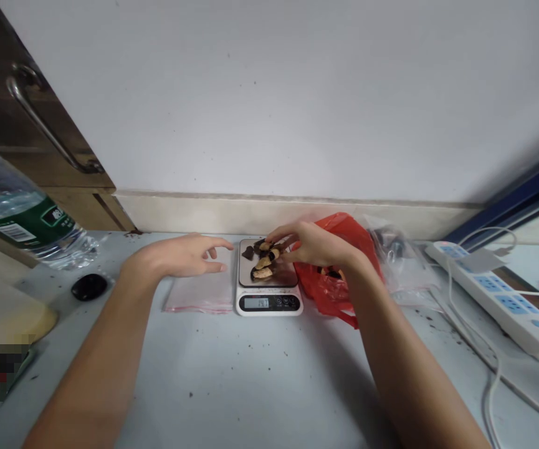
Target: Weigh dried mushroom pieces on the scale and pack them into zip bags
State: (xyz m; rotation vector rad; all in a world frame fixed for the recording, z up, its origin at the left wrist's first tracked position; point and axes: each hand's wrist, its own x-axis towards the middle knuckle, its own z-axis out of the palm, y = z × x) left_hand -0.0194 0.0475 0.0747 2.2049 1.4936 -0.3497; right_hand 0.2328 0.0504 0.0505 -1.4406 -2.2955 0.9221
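Grip on the right hand (319,243) is half-curled, can't tell if it's pinching the brown pieces (263,274) on the scale (271,311), left hand (180,256) loosely spread and empty, display (256,303) facing this way, probably for reading.

Pale table (232,386): white scale (269,308), clear bags (199,293), red bag (344,231), power strip (498,293), black disc (89,287).

Muted, diffuse light; soft shadow on table (194,368); edges stretched; lower-left corner pixelated.
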